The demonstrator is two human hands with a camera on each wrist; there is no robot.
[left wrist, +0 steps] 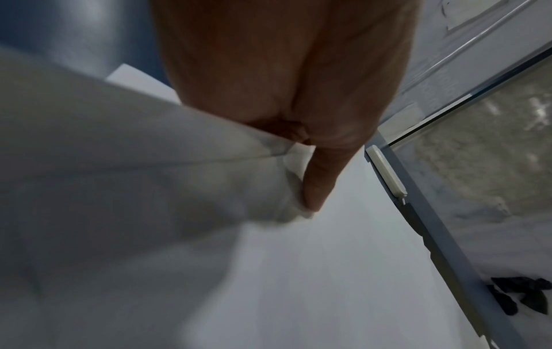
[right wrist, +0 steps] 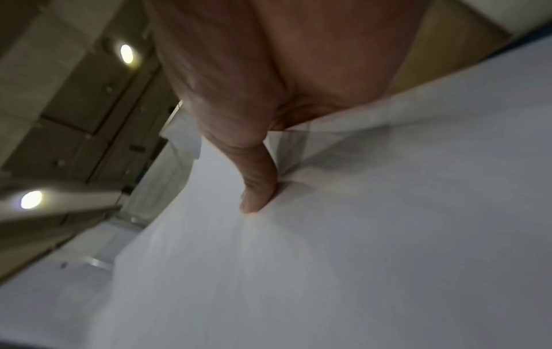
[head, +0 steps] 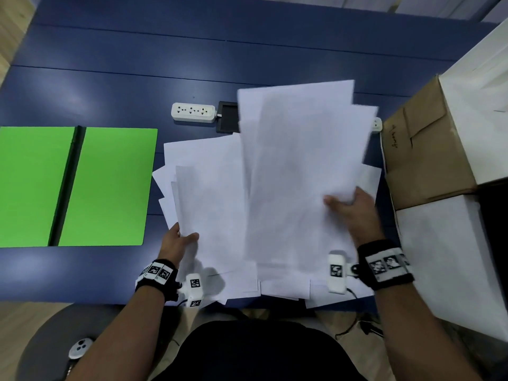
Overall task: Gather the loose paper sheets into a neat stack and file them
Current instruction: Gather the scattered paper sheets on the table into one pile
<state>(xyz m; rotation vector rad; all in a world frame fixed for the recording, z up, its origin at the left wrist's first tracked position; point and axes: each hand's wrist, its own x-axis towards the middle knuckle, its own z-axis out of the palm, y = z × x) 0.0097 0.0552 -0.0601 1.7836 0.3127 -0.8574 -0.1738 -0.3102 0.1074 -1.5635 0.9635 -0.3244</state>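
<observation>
While thumbs pinch, both hands (head: 354,207) grip paper sheets (head: 297,171)

I take this for an office. I see a blue desk (head: 115,78) with a white power strip (head: 193,112), an open green folder (head: 110,185), cardboard boxes (head: 423,160) and recessed ceiling lights (right wrist: 126,53).

Blue table (head: 115,78), wooden floor (head: 13,20), 2 ceiling lights (right wrist: 127,53)
</observation>
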